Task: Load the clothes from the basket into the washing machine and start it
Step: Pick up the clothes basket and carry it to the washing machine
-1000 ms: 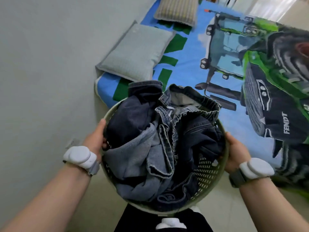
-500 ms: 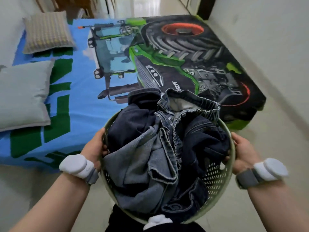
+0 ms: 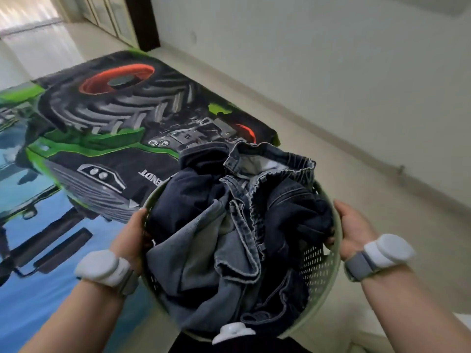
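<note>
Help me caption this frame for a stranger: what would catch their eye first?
The pale green basket, heaped with dark denim clothes, fills the lower centre, gripped at its rim by the left hand and right hand. Behind it to the left lies a bright bedspread printed with a green tractor and its huge tyre.

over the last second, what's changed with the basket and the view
The view has swung to the right: the pillows have gone out of sight, the tractor blanket has slid to the left, and the wall on the right now fills much of the picture. Nothing was taken hold of or let go. The left hand and right hand grip the basket rim as before, the clothes heaped the same.
</note>
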The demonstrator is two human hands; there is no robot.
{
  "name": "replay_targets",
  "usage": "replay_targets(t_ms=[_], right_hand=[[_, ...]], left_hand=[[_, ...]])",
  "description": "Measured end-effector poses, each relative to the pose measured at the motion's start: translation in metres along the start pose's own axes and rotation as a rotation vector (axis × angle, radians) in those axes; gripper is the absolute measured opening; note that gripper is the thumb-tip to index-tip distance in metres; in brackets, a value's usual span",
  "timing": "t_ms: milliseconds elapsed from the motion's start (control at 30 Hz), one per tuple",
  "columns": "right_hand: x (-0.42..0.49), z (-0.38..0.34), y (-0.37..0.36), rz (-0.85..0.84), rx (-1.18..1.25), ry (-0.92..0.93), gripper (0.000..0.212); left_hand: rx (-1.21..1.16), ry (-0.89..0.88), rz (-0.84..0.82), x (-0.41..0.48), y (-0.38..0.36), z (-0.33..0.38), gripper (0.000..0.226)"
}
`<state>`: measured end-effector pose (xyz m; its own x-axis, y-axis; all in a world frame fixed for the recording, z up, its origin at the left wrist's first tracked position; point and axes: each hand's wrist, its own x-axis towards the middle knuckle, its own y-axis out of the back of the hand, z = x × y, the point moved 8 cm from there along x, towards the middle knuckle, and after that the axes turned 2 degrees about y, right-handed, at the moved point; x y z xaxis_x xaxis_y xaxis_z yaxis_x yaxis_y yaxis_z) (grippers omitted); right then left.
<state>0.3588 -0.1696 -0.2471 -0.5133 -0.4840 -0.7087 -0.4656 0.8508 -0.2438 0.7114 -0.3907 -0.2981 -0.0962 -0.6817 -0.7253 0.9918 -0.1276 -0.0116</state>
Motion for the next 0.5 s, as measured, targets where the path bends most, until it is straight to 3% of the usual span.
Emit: replay_targets(t_ms=[133,333,400,500], right_hand=[[0.029,-0.041,0.016,0.199,-0.053,0.136,0.021],[0.058,-0.096,0.060,0.413,-0.081,0.274,0.002],[0.076,-0.116,0.078,0.470,-0.076,0.298,0.003],[0.100,-0.144,0.100,0.512,-0.062,0.318,0.007]], left_hand=[[0.083,0.051,-0.092,0.052,-0.065,0.045,0.043],[0.264,-0.099,-0.164,0.083,-0.193,0.117,0.065],[0.304,-0.098,-0.142,0.097,-0.240,0.128,0.059],[0.581,-0.226,-0.068,0.104,-0.294,0.153,0.052]])
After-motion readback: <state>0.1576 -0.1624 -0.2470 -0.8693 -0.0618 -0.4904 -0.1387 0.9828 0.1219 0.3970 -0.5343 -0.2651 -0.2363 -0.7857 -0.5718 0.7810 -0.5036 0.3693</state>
